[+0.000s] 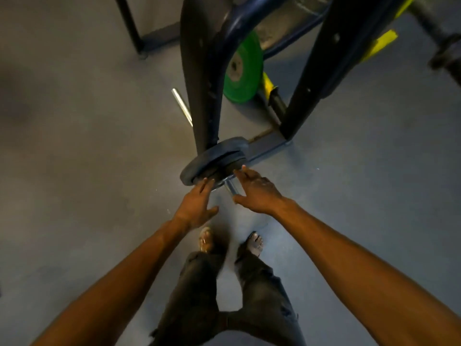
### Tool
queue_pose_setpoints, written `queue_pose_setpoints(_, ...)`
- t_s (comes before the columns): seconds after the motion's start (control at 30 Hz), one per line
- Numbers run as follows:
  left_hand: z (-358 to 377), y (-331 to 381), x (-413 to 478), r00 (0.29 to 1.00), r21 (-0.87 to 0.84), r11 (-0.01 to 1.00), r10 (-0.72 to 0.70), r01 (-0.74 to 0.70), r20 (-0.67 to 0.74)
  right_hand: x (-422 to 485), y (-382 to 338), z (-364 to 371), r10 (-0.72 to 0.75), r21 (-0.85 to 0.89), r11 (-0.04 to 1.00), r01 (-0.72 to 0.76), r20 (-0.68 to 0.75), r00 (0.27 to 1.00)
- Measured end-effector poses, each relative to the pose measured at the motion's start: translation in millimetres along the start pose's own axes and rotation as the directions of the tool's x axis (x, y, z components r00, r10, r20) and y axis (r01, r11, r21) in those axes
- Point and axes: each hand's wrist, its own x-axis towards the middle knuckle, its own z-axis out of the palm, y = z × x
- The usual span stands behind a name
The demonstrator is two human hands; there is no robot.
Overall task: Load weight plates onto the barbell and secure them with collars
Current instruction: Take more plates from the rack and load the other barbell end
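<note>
Seating dark plates (pixel 214 159) against the rack upright (pixel 199 83), on the barbell sleeve (pixel 230 187).

Reaching in with left hand (pixel 197 204) and right hand (pixel 257 189) spread flat, gripping nothing; pressing evenly on both sides, pushing the stack flush inward, leaving the bare sleeve end for a collar, none showing yet.

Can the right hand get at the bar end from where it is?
Probably yes: the right hand hovers open right beside the bar end, and nothing lies between them.
</note>
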Motion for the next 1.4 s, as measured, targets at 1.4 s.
queue_pose_setpoints(1.4, 90.3, 34.9, -2.1, 0.997, 0.045, 0.999, 0.029, -0.026, -0.072, -11.9, 74.9, 64.1, -0.144, -0.141, 0.979, 0.149, 0.047, 0.989)
